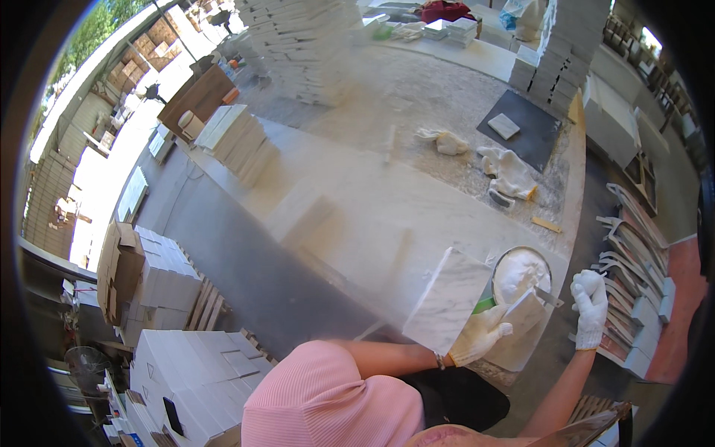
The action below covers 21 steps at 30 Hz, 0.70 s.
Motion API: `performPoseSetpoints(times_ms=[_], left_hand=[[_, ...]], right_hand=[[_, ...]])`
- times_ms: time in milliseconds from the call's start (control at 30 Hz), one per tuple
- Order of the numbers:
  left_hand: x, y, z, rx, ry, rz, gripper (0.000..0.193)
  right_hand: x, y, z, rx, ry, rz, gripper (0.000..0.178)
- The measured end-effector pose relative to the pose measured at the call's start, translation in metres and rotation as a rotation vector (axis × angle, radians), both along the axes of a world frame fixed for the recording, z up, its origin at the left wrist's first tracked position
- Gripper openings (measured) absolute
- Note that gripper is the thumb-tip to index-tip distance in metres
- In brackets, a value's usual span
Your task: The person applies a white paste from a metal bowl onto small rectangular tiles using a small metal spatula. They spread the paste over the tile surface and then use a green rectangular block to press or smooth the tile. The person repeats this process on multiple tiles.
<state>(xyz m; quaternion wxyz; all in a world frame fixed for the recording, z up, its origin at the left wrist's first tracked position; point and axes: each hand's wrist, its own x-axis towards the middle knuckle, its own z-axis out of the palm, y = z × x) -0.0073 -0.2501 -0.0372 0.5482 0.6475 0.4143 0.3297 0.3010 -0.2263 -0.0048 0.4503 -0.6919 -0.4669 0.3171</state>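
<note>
My left hand (480, 337), in a white knit glove, is closed at the edge of a grey-veined white marble tile (449, 296), which tilts up beside it. Its fingers also touch a smaller pale slab (523, 313). A green piece (484, 305) shows between tile and glove. From behind the slab a flat metal blade (549, 296) sticks out over a round bowl (550, 272) of white powder or paste; I cannot tell whether green piece and blade are one tool. My gloved right hand (590, 304) is raised right of the bowl, fingers curled, contents hidden.
White gloves (509, 171), a dark board (530, 127) with a small tile (504, 126) and a yellowish strip (547, 224) lie on the dusty worktable (357, 201). Tile stacks (237, 141) stand farther left. White boxes (197, 372) are at left, strapped slabs (633, 313) at right.
</note>
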Motion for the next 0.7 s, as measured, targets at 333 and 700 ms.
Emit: performPoseSetpoints(times_ms=[333,700], left_hand=[[0.007,-0.002,-0.019,0.019,-0.055,0.014,0.034],[0.0,0.0,-0.001,-0.013,-0.004,0.012,0.037]], right_hand=[[-0.027,-0.069,0.007,0.054,0.111,0.058,0.061],[-0.086,-0.086,0.05,-0.106,0.053,0.037,0.043]])
